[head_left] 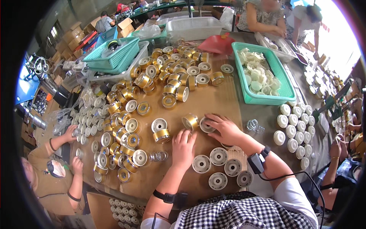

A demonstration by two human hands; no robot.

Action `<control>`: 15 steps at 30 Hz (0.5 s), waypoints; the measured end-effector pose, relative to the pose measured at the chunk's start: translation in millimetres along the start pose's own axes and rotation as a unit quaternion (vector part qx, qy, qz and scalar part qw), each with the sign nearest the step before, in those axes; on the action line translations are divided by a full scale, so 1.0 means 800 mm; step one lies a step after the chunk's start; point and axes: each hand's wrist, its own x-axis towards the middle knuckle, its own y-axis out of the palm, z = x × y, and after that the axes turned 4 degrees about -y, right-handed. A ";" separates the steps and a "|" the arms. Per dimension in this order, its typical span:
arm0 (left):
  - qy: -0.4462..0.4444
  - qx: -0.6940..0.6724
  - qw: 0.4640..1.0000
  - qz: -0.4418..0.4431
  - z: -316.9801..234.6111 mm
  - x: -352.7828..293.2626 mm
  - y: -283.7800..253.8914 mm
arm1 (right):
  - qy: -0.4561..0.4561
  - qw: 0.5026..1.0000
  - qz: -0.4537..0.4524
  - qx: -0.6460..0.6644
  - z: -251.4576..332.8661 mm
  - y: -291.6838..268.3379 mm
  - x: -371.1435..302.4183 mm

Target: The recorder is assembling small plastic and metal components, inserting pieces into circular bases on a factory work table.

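Just above my left hand (183, 149), a short gold cylinder (189, 121) stands tilted at its fingertips. The fingers of that hand are bent and close together, and their tips are partly hidden. My right hand (225, 130) grips a round white slotted part (206, 126) from the side, its fingers over the top and thumb below. Left of my hands lie a white-faced part (159, 124) and a gold cylinder (161, 136). Several white slotted discs (201, 164) lie in front of me, some on a cardboard piece (238, 154).
Gold and white parts (152, 72) are heaped across the table's left and back. A turquoise basket (244, 100) holds white plastic pieces. Metal springs (158, 156) lie left, another spring (252, 125) right. White round caps (292, 131) stand in rows. Co-workers sit at both sides.
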 end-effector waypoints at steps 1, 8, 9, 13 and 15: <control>0.001 0.001 1.000 -0.001 -0.002 -0.004 -0.003 | -0.001 1.000 -0.001 0.000 0.003 -0.001 -0.010; -0.028 -0.433 0.900 -0.045 -0.032 0.001 -0.002 | 0.022 1.000 -0.012 -0.005 0.020 -0.013 -0.066; -0.025 -0.434 0.899 -0.046 -0.027 -0.006 0.005 | 0.024 1.000 -0.013 -0.007 0.023 -0.013 -0.069; -0.170 -0.412 0.889 -0.110 -0.003 -0.020 0.020 | 0.072 0.993 -0.080 0.045 0.032 -0.009 -0.057; -0.158 -0.291 0.933 -0.145 0.002 -0.024 0.013 | 0.003 1.000 -0.025 -0.007 0.030 -0.010 -0.041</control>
